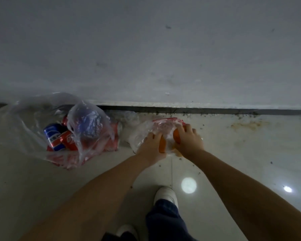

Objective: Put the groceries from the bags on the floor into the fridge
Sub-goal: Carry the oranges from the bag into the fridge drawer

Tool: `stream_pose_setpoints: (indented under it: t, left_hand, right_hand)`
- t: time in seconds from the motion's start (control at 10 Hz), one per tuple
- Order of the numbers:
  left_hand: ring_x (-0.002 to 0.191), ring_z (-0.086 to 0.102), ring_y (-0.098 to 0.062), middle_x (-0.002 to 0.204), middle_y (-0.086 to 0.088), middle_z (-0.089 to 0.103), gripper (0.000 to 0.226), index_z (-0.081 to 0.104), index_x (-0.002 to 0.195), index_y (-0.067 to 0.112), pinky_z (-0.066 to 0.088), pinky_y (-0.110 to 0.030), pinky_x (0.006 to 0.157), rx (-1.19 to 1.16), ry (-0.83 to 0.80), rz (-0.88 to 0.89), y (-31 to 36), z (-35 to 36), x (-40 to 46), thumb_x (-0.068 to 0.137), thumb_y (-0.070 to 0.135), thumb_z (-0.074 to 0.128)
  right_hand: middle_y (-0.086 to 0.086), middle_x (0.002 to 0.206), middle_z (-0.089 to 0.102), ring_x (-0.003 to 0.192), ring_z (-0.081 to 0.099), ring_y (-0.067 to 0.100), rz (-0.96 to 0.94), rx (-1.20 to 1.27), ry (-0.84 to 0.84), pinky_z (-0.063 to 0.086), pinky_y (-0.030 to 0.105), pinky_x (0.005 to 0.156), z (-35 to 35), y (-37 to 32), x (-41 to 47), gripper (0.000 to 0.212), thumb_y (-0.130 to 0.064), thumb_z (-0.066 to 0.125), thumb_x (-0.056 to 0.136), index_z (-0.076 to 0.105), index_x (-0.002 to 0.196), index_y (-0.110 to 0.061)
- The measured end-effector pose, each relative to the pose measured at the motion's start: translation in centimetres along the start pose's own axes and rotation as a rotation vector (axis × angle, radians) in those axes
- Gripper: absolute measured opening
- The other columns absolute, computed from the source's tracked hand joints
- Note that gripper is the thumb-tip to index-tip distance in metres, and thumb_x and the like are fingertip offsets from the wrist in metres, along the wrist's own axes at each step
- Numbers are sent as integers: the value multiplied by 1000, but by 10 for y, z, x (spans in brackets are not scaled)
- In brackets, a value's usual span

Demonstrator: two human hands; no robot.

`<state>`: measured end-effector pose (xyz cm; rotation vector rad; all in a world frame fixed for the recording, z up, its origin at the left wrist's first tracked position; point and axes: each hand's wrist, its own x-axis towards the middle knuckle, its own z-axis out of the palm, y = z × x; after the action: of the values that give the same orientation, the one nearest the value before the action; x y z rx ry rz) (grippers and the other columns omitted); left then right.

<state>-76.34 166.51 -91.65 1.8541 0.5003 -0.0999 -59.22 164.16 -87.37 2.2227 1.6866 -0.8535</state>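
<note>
A clear plastic bag [142, 131] with a red edge lies on the floor by the wall. Both my hands reach into it. My left hand [150, 143] grips an orange fruit [162, 145], and my right hand [188, 139] grips a second orange fruit [176, 137]. To the left lies a larger clear bag [87, 126] holding several drink cans, among them a blue cola can [53, 136] and a red can [69, 139]. No fridge is in view.
A pale wall [146, 49] rises straight ahead, meeting the glossy tiled floor [233, 162] along a dark, dirty seam. My white shoes [166, 194] and dark trousers stand just below the hands. Rust-coloured stains mark the floor at the right.
</note>
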Motion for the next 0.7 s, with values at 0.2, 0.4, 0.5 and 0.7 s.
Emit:
stream_pose_setpoints:
  t: [0.2,0.4,0.5,0.7]
  left_hand:
    - [121,46,-29,139,-15,36,74,29,140,15,45,-38,101,211,323,-593,137,-17,-30,81,31,69]
    - [119,45,-26,133,-10,36,68,30,137,21,46,-36,97,285,205,-530,252,-42,-70,81,30,67]
    - [124,42,-26,140,-7,31,74,22,142,27,46,-35,97,346,146,-506,302,-63,-86,83,34,65]
    - [121,45,-28,139,-8,32,70,27,139,25,45,-35,90,403,180,-443,404,-126,-124,82,36,66]
  right_hand:
    - [9,141,35,124,42,30,7,113,-7,48,36,91,-72,-11,-89,65,-28,63,86,27,140,-25]
    - [9,140,36,121,43,29,77,163,-18,48,34,86,-151,-12,-178,63,-27,61,87,27,140,-26]
    - [9,140,36,121,42,29,103,187,-12,48,35,88,-189,-13,-213,64,-28,61,87,27,141,-26]
    - [10,141,35,125,40,32,154,270,104,50,40,92,-285,-22,-289,64,-31,61,87,28,142,-24]
